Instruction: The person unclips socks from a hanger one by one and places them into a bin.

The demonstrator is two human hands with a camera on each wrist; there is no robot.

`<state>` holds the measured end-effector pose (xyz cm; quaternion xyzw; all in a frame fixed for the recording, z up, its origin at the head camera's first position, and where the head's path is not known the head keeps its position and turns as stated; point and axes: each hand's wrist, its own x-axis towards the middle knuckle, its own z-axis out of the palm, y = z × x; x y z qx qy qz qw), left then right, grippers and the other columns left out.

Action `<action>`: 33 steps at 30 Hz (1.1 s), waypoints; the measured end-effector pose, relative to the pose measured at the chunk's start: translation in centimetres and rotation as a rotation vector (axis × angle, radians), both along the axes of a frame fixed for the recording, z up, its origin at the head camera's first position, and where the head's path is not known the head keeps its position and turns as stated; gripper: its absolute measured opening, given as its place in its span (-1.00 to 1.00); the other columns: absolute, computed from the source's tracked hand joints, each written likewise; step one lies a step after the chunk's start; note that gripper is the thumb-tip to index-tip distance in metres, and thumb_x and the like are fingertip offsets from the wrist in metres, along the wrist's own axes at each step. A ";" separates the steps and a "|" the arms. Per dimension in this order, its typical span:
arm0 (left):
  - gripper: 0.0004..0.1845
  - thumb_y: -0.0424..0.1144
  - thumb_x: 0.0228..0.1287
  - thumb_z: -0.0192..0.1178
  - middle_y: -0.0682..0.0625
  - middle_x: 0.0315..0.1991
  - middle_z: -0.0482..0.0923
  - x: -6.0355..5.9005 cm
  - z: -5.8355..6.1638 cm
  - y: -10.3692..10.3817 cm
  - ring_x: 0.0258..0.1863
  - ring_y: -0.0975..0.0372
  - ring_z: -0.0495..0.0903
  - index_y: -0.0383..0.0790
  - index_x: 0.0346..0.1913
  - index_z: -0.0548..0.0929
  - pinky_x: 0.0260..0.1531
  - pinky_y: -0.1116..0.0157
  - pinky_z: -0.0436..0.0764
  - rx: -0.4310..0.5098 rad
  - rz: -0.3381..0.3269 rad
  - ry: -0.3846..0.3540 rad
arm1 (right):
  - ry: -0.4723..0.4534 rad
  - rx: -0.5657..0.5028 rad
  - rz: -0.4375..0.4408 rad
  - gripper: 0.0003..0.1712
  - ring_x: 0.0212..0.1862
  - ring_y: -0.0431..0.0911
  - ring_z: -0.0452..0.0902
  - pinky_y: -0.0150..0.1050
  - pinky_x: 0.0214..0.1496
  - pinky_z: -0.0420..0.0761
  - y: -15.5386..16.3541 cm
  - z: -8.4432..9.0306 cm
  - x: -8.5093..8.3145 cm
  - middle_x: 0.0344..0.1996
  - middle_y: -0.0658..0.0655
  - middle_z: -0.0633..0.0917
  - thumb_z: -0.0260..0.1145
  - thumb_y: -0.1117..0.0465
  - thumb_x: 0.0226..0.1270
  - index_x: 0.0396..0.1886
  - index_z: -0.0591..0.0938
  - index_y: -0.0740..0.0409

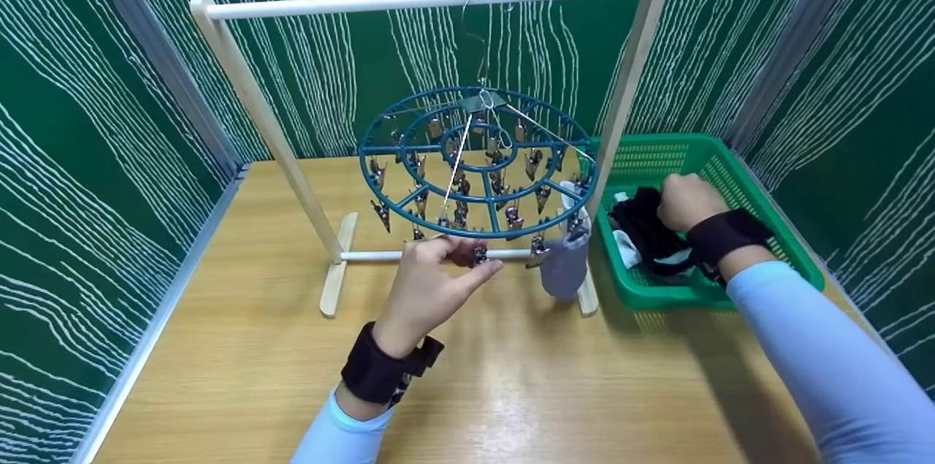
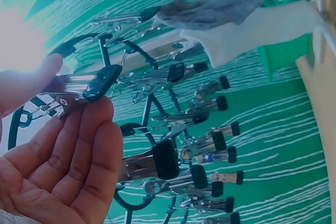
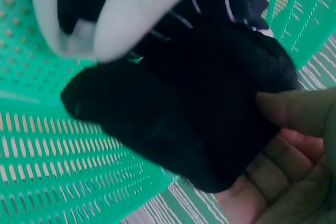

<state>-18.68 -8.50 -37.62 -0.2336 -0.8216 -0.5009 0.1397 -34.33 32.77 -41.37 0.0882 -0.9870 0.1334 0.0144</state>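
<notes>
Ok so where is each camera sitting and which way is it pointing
Head: worn on the head, looking forward and down at the table, round clip hanger and basket; both forearms, left hand and right hand show.
Left wrist: at the left wrist, looking up past fingers pinching a clip.
Right wrist: at the right wrist, looking into the basket; fingers grip a black sock.
Shared: head and left wrist both show the hanger and grey sock; head and right wrist share the basket.

1. The right hand (image 1: 687, 201) hides part of the black sock (image 3: 178, 114) it grips; its fingers cannot be seen from the head camera.
2. The left hand (image 2: 58, 166) is cut off at seven o'clock in the wrist view.
3. A white sock (image 3: 121, 14) at eleven o'clock is blurred.
</notes>
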 end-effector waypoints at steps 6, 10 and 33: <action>-0.75 -0.22 0.36 0.54 -0.13 -0.18 0.88 0.1 0.2 0.0 -0.22 0.10 0.84 -0.38 -0.09 0.85 -0.07 0.11 0.84 -0.005 -0.004 -0.013 | -0.099 0.004 0.094 -0.50 -0.59 -0.12 0.17 -0.16 -0.44 0.30 -0.5 -1.2 -0.4 -0.73 -0.09 0.20 0.13 0.46 0.38 -0.69 0.24 -0.04; -0.75 -0.22 0.35 0.55 -0.12 -0.18 0.88 0.1 0.1 0.1 -0.22 0.11 0.84 -0.38 -0.09 0.86 -0.09 0.16 0.85 -0.017 0.004 -0.009 | -0.122 0.003 0.161 -0.50 -0.58 -0.14 0.15 -0.20 -0.43 0.27 -0.7 -1.9 -0.4 -0.74 -0.10 0.24 0.17 0.48 0.32 -0.71 0.28 -0.05; -0.76 -0.22 0.35 0.56 -0.12 -0.22 0.88 0.1 0.2 0.1 -0.23 0.12 0.86 -0.35 -0.11 0.86 -0.09 0.22 0.84 -0.057 0.025 -0.006 | 0.068 -0.189 0.185 -0.70 -0.21 0.25 0.79 0.22 -0.04 0.79 -3.9 3.8 4.2 -0.20 0.41 0.84 0.30 0.25 0.61 -0.01 0.79 0.45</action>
